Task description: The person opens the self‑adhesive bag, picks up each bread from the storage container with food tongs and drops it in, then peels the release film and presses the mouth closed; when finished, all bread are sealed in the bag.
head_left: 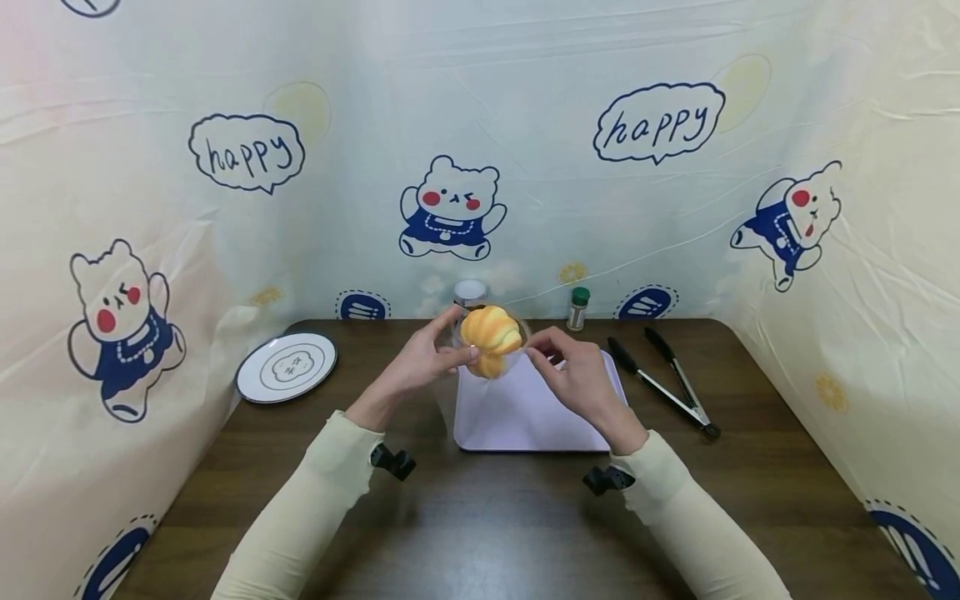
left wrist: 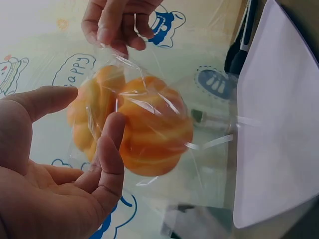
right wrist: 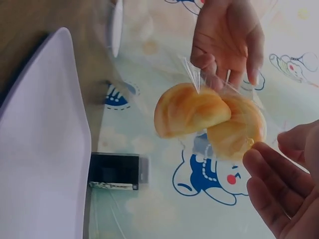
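Two golden, ridged bread rolls (head_left: 491, 327) are inside a clear plastic bag (left wrist: 144, 105), held up above the far part of a pale lilac tray (head_left: 525, 417). My left hand (head_left: 420, 360) grips the bag's left side, thumb on one face and fingers on the other. At the opposite edge, my right hand (head_left: 579, 382) pinches the clear film between thumb and fingertips. In the right wrist view the rolls (right wrist: 192, 109) overlap each other within the film. Glare on the plastic blurs where the bag's opening lies.
To the left lies a white plate (head_left: 287, 367) with a dark rim. Black-handled metal tongs (head_left: 678, 392) lie right of the tray. A green-capped shaker (head_left: 577, 309) and a white-lidded jar (head_left: 471, 291) stand at the table's back edge, before the printed curtain.
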`<state>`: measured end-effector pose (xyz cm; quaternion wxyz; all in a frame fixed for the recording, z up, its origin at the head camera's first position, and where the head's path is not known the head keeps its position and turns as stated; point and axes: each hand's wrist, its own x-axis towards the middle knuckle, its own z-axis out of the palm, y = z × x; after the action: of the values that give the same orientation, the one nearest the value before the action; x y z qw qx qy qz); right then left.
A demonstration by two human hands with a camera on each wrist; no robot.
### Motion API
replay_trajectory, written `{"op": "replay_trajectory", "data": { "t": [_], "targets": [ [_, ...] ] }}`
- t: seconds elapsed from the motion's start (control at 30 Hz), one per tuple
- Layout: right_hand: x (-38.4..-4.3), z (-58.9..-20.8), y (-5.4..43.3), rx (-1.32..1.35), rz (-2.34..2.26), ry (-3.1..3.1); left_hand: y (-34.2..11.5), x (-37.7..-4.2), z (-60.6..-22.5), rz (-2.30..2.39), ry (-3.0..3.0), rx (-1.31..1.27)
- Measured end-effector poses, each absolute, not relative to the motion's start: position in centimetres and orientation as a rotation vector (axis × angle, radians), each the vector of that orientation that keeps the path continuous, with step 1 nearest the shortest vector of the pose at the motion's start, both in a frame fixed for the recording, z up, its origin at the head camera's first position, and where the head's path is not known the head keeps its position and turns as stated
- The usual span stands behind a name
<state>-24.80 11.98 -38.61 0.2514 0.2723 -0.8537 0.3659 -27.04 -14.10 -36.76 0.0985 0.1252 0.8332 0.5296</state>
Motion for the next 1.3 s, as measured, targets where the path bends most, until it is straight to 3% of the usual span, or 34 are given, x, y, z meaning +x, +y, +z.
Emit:
{"op": "replay_trajectory", "data": {
  "t": [0.77,1.3],
  "targets": [
    [-25.0,-38.1,12.2,0.738,1.472,-2.264,-13.9,-27.5,-37.3,1.933,2.214,0.263],
    [-23.5,-35.8,12.1,0.704,1.522,-2.300,-13.8,-27.4,-37.7,1.845,2.428,0.211]
  ]
}}
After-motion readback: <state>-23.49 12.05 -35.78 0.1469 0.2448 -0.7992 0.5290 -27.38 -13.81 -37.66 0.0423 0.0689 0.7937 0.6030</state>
